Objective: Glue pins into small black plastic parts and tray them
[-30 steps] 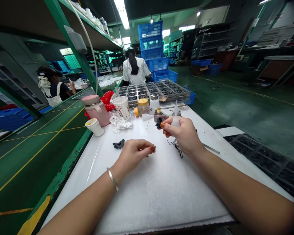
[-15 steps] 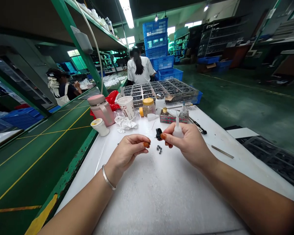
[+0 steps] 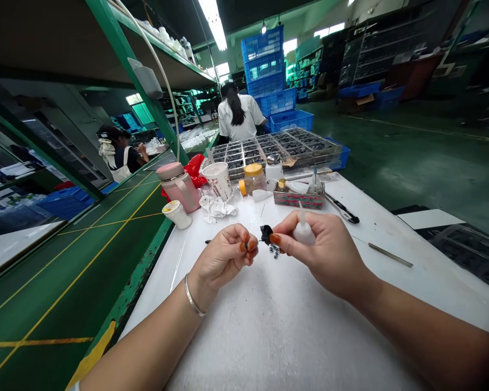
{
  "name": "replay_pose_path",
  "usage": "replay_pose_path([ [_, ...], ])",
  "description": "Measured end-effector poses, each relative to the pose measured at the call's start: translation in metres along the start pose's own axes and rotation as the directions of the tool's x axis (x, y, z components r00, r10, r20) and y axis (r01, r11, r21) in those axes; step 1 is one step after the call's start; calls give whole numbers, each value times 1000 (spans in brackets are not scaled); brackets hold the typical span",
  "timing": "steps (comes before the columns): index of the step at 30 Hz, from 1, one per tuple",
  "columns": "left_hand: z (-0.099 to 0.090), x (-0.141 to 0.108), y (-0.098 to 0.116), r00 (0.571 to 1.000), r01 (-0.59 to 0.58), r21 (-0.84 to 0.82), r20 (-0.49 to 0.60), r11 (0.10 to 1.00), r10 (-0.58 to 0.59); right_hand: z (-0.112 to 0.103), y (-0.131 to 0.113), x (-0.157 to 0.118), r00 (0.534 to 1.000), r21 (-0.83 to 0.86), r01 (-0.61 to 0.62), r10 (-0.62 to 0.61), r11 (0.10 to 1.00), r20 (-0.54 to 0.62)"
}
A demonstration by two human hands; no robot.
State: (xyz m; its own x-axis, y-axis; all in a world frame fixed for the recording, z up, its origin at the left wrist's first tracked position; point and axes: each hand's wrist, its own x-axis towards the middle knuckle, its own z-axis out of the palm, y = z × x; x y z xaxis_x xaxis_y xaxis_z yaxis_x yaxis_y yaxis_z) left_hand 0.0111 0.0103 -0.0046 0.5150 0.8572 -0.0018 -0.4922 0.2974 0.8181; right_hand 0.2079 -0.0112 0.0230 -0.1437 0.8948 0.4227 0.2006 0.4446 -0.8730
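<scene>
A small black part (image 3: 265, 234) is pinched between the thumb and fingers of my right hand (image 3: 315, 241). The same hand also keeps a white squeeze bottle (image 3: 304, 232) with a thin nozzle, its tip pointing up, against the palm. My left hand (image 3: 232, 250) is closed in a pinch just left of the black part; a tiny dark piece seems to show at its fingertips, too small to name. Several small round dark pieces (image 3: 274, 251) lie on the white tabletop (image 3: 261, 326), just below the black part and partly behind my right fingers.
Along the far side stand a pink thermos (image 3: 178, 187), a paper cup (image 3: 218, 182), a yellow-lidded jar (image 3: 254, 178), and a patterned box (image 3: 298, 199). Behind are trays of dark parts (image 3: 277, 147). A cutter (image 3: 342, 209) and metal strip (image 3: 390, 255) lie right. A co-worker (image 3: 239, 114) sits ahead.
My left fingertips have come closer to the black part in my right hand, and their pinch has turned. The view has shifted slightly, and the round pieces are now partly covered.
</scene>
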Motion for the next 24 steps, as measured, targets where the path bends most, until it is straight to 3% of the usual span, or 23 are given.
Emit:
replay_pose_path([
  [14, 2, 1, -4, 996, 39, 139, -86, 990, -27, 3, 1, -6, 996, -119, 74, -67, 990, 64],
  [19, 3, 1, -5, 988, -127, 309, -44, 942, 147, 2, -2, -3, 999, -64, -9, 12, 998, 49],
  [24, 3, 1, -2, 941, -311, 398, 5, 863, 337, 1, -2, -1, 996, -19, -70, 71, 997, 49],
])
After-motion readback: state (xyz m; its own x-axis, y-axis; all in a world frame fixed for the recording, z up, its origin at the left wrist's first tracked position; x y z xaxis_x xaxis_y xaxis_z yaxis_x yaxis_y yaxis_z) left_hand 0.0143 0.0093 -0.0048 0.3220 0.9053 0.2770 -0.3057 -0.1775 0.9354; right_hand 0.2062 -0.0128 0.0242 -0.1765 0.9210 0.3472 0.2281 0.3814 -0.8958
